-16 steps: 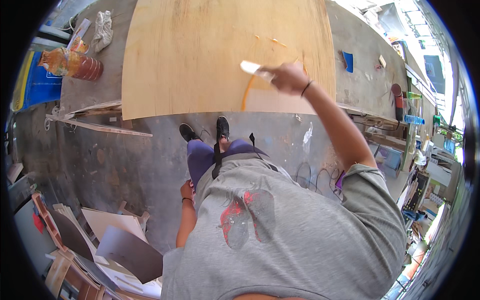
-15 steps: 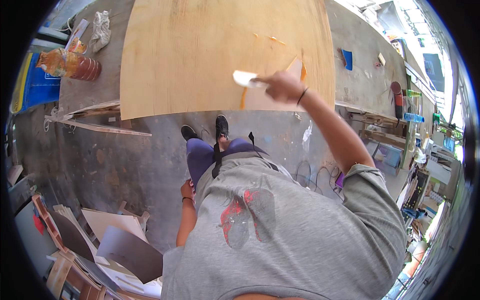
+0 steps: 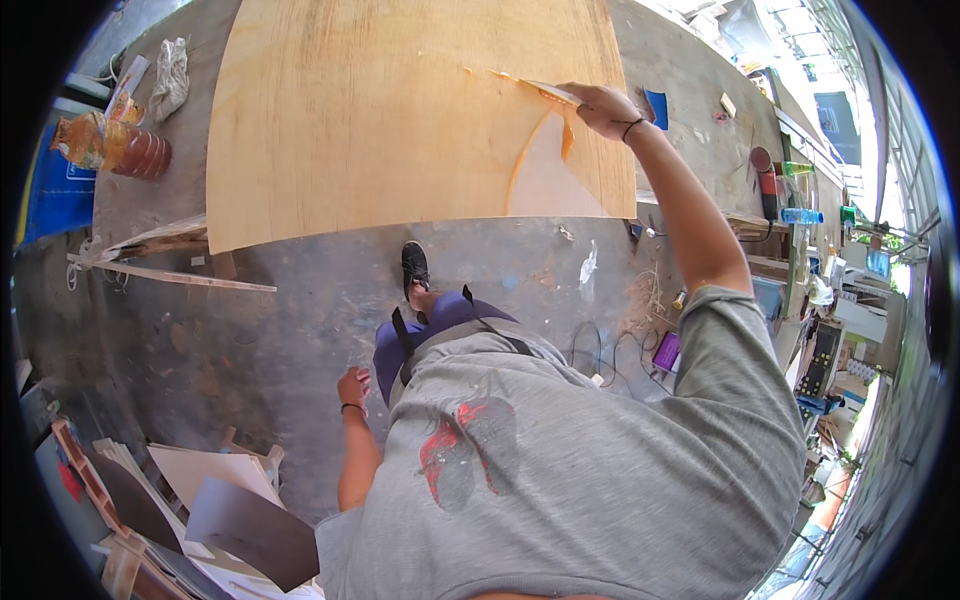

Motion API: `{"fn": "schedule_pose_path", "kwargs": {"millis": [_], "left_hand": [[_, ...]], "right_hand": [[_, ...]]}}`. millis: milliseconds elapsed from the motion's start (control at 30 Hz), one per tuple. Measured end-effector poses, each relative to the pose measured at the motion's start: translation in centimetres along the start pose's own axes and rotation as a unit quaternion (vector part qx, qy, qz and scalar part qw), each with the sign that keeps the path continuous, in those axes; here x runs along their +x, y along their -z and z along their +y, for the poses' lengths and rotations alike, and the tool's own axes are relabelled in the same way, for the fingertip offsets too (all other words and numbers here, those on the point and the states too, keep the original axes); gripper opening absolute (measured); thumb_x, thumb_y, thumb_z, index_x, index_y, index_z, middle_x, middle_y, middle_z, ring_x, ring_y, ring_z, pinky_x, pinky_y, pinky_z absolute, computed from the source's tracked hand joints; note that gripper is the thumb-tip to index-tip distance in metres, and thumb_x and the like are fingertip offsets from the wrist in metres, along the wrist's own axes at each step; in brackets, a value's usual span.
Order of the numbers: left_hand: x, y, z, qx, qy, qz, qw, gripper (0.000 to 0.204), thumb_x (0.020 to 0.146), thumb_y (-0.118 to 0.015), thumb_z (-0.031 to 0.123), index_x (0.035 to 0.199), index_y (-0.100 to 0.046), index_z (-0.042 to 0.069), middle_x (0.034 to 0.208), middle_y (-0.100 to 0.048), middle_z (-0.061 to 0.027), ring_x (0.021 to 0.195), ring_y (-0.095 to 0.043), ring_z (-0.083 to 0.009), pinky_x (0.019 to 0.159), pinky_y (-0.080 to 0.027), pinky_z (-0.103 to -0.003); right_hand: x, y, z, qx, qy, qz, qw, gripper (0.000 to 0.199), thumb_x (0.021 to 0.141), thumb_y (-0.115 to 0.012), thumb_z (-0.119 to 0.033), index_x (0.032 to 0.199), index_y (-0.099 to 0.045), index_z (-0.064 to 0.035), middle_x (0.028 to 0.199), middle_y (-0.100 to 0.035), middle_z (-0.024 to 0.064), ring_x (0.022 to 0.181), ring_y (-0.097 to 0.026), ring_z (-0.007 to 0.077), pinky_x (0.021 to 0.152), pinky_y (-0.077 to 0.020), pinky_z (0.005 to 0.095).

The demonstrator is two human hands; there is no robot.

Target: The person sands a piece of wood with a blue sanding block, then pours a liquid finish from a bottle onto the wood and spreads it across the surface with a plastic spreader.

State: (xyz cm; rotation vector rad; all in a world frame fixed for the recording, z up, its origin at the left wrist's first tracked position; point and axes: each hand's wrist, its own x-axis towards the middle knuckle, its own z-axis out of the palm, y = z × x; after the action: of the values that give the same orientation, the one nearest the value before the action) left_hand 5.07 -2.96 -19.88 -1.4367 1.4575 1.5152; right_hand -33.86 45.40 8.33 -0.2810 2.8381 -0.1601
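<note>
My right hand [image 3: 603, 108] is closed around a flat, pale scraper [image 3: 553, 93], its blade edge low against a wooden sheet [image 3: 380, 130]. Orange paste clings along that edge, and small dabs of orange paste [image 3: 504, 76] trail off to its left. Nearer me, a whitish spread patch [image 3: 556, 182] reaches the sheet's front edge, bordered by orange ridges [image 3: 568, 140]. Low at my left side hangs my left hand [image 3: 354, 387], its fingers loosely bent and holding nothing I can see.
A bottle of reddish liquid [image 3: 130, 148] and a crumpled white cloth [image 3: 171, 78] lie on the bench to the left. A blue piece [image 3: 656, 109] and a sander-like tool [image 3: 765, 185] are on the right. Boards [image 3: 250, 530] lean behind me at left; cables [image 3: 610, 350] lie on the floor.
My right hand has moved the scraper away from me and to the right, off the pale patch to the orange dabs. My left hand has swung out slightly from my leg. My view has shifted rightward.
</note>
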Motion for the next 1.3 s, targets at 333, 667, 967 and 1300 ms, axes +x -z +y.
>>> {"fn": "schedule_pose_path", "kwargs": {"millis": [333,667,967,1300], "left_hand": [[-1.8,-2.5,-7.0,-0.05,0.001,0.004,0.999,0.031,0.081,-0.052,0.034,0.096,-0.059,0.009,0.091,-0.063,-0.0049,0.083,-0.058,-0.017,0.068,-0.041,-0.03],[-7.4,-1.8,-18.7,-0.009,0.023,0.024,0.999,0.033,0.081,-0.05,0.038,0.094,-0.061,0.009,0.093,-0.064,-0.0032,0.086,-0.058,-0.0167,0.071,-0.041,-0.033],[-7.9,-5.1,-24.8,0.028,0.017,0.011,0.999,0.032,0.08,-0.051,0.036,0.094,-0.061,0.009,0.092,-0.063,-0.0031,0.087,-0.057,-0.0162,0.072,-0.041,-0.033],[-9.5,-10.4,-12.4,-0.024,-0.011,0.035,0.999,0.03,0.08,-0.051,0.034,0.093,-0.06,0.009,0.091,-0.063,-0.003,0.087,-0.057,-0.0157,0.073,-0.04,-0.033]], "right_hand": [[-12.6,-5.3,-8.7,0.0,0.279,-0.075,0.957,0.053,0.07,-0.049,-0.009,0.119,-0.054,-0.0283,0.085,-0.063,0.0128,0.067,-0.06,0.0315,0.061,-0.0468,0.0416],[-7.3,-4.7,1.7,-0.037,0.076,-0.029,0.996,0.05,0.074,-0.046,-0.01,0.118,-0.054,-0.0321,0.088,-0.065,0.0117,0.075,-0.062,0.029,0.065,-0.0479,0.0388],[-15.2,-2.9,2.2,-0.015,0.169,-0.019,0.985,0.048,0.076,-0.044,-0.009,0.119,-0.054,-0.0271,0.092,-0.065,0.0086,0.078,-0.062,0.0285,0.067,-0.0479,0.0394],[-20.2,-6.4,6.2,-0.044,0.184,-0.166,0.968,0.055,0.071,-0.048,-0.01,0.121,-0.051,-0.0327,0.074,-0.061,0.0145,0.068,-0.061,0.0323,0.055,-0.0475,0.0409]]}}
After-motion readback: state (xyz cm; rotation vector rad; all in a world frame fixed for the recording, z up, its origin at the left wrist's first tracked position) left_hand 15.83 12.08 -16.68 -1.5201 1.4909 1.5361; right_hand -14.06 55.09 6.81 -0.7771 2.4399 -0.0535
